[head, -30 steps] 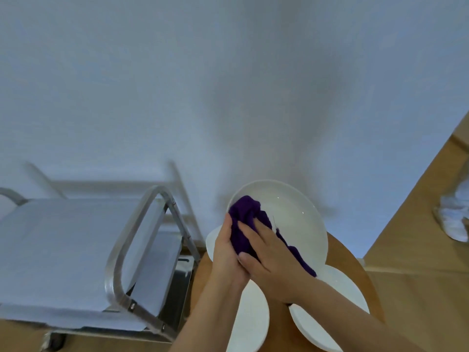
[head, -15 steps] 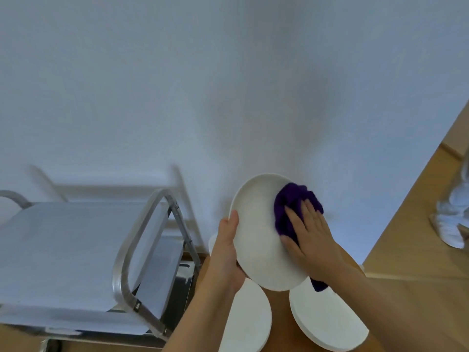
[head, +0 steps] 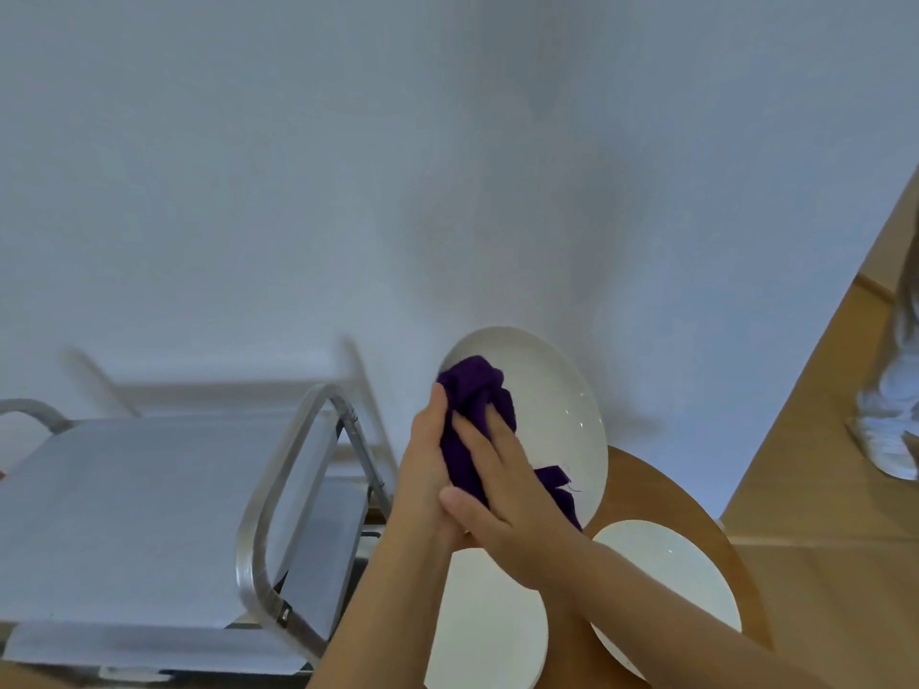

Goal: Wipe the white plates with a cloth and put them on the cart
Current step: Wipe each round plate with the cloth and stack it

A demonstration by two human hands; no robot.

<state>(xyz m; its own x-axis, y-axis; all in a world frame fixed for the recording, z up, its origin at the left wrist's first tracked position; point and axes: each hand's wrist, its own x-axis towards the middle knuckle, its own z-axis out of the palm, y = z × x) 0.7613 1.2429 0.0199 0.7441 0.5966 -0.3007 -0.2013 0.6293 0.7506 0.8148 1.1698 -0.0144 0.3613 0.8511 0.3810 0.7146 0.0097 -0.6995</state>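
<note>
My left hand [head: 425, 469] holds a white plate [head: 557, 415] by its left rim, tilted up in front of the wall. With straight fingers, my right hand [head: 502, 499] presses a purple cloth [head: 475, 415] against the left part of the plate's face. Two more white plates lie on the round wooden table [head: 661, 494] below: one [head: 492, 634] under my forearms and one [head: 676, 579] to the right. The metal cart [head: 149, 514] stands to the left, its top shelf covered with a pale sheet.
The cart's curved steel handle [head: 278, 489] rises between its shelf and my left arm. A white wall fills the background. On the wooden floor at the far right stands a person's white shoe [head: 890, 440].
My right hand slid the cloth from the plate's right side across to its left, next to my left hand. The plate's face has turned back towards me.
</note>
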